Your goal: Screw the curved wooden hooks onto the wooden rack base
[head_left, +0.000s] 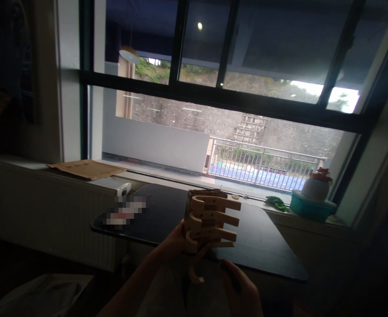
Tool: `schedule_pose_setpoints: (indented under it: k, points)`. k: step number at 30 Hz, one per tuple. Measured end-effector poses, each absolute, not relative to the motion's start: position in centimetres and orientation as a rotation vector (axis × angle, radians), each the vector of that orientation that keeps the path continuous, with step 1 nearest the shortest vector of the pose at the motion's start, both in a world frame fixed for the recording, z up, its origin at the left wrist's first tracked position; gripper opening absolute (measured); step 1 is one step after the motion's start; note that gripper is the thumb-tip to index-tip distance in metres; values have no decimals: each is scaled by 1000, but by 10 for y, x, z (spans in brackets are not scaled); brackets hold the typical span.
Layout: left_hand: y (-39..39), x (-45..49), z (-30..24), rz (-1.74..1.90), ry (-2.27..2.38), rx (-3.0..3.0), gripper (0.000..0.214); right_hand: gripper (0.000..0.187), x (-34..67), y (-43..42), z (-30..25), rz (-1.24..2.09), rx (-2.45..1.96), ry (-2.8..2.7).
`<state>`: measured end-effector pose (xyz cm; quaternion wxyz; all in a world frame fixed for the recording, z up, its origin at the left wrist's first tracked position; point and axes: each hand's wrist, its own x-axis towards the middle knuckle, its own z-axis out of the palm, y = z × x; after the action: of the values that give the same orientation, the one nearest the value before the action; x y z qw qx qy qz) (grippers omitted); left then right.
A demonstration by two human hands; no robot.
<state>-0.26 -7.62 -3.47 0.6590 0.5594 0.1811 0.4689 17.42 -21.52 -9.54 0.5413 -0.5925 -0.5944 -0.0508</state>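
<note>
In front of me is a wooden piece with several curved wooden hooks (214, 218) fixed in a row to a dark-edged board (209, 193). The lowest hook (196, 275) hangs at a different angle from the others. My left hand (178, 237) grips the board from its left side, with most of its fingers hidden behind the wood. Below and right of the hooks, my right hand (243, 286) is closed, and something dark shows along its fingers, too dim to name. Both hands are over the near edge of the dark table (260, 246).
A blurred-out item (124, 213) lies on the table's left. Behind it are a brown paper envelope (88, 169) and a radiator (82, 211). On the right sill stand a teal box (312, 207), a white bottle with an orange top (316, 185) and a green cloth (277, 203).
</note>
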Motion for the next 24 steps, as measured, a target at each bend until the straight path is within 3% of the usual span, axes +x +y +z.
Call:
schedule_pose_setpoints:
  k: [6,12,19,24]
  points:
    - [-75,-3,-38,1089,453,1340,62,30,172,-218,-81,-363,-1384,-1665]
    - [-82,-4,-24,1025,515,1406,58,28,180,-214,-72,-62,-1471,-1574]
    - [-68,-6,-5,713,860,1528,52,28,181,-201,30,16,-1795,-1735]
    - [-52,-35,7,551,1292,1693,50,22,177,-157,82,1,-1736,-1913]
